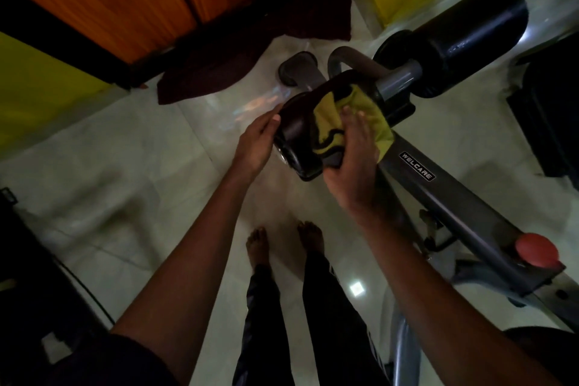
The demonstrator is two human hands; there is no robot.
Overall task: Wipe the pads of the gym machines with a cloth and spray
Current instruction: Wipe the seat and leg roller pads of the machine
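A black roller pad (297, 131) sticks out from the left side of a grey gym machine frame (445, 194). A yellow-green cloth (332, 122) with dark edging lies over the pad. My right hand (352, 163) presses on the cloth, fingers spread and straight, thumb under the cloth's lower edge. My left hand (258, 139) rests against the pad's left end, fingers straight. A second black roller pad (473, 31) sits on the frame's far side. No spray bottle is in view.
A red knob (537, 249) sits on the frame at lower right. A dark cloth (219, 72) lies on the pale tiled floor below an orange door. My bare feet (282, 244) stand close to the machine. Dark equipment fills the left and right edges.
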